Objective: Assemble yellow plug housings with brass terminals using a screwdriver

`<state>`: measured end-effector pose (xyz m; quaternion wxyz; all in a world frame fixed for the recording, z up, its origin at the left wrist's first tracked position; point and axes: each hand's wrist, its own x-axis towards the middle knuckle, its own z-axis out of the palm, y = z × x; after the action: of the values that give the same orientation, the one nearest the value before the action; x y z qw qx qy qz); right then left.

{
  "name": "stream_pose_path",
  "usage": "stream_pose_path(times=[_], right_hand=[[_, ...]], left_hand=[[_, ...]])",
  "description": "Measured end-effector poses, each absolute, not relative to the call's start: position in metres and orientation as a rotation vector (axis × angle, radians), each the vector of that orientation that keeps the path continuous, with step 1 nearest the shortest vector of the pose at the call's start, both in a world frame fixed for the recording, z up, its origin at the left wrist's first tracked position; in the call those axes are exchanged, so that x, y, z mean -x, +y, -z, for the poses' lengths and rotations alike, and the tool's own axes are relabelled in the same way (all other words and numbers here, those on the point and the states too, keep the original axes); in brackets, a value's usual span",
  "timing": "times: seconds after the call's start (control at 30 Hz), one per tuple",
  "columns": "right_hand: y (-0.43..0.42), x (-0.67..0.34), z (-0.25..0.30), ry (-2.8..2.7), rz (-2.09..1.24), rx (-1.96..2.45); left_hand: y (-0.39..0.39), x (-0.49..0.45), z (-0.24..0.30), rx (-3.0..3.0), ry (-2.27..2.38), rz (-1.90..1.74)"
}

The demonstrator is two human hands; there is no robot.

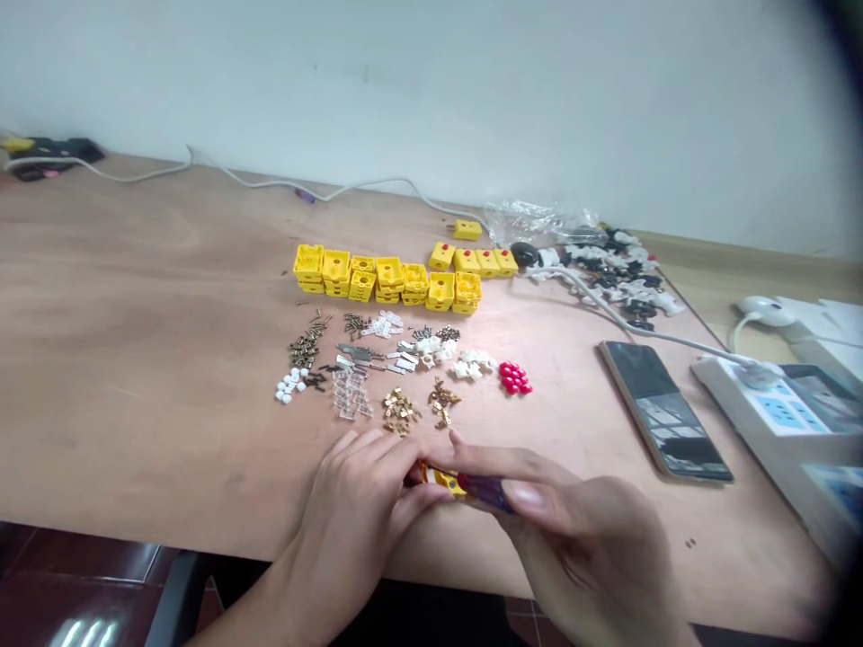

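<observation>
My left hand [360, 508] and my right hand [573, 530] meet low over the near edge of the wooden table [135, 359]. Both are closed around a small yellow part [441, 478]. A dark purple handle [486, 490], like a screwdriver's, lies in my right hand against that part. Just beyond my fingers lie small piles of brass clips [401, 409], clear pieces [351, 395], white pieces [472, 364], screws [306, 346] and red beads [514, 377]. Farther back stands a row of yellow housings [387, 279].
A phone [664, 409] lies face up at the right, with a white power strip [775, 404] and its cable beside it. A heap of black and white parts [620, 270] and a plastic bag [532, 220] sit at the back right. A wall runs behind.
</observation>
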<state>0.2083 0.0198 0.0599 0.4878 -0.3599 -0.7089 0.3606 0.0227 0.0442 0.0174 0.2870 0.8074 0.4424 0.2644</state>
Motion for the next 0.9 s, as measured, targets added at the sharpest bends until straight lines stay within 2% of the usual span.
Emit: stream_pose_path(times=[0.23, 0.43, 0.73, 0.9], right_hand=[[0.017, -0.199, -0.054, -1.553, -0.615, 0.930], [0.018, -0.212, -0.059, -1.742, -0.765, 0.912], [0.021, -0.203, -0.061, -1.597, -0.602, 0.944], [0.022, -0.212, -0.058, -1.688, -0.762, 0.926]], left_hand=[[0.043, -0.022, -0.018, -2.093, 1.175, -0.662], [0.044, -0.024, -0.019, -2.161, 1.196, -0.714], [0.045, -0.022, -0.017, -2.110, 1.186, -0.666], [0.045, -0.024, -0.016, -2.147, 1.196, -0.678]])
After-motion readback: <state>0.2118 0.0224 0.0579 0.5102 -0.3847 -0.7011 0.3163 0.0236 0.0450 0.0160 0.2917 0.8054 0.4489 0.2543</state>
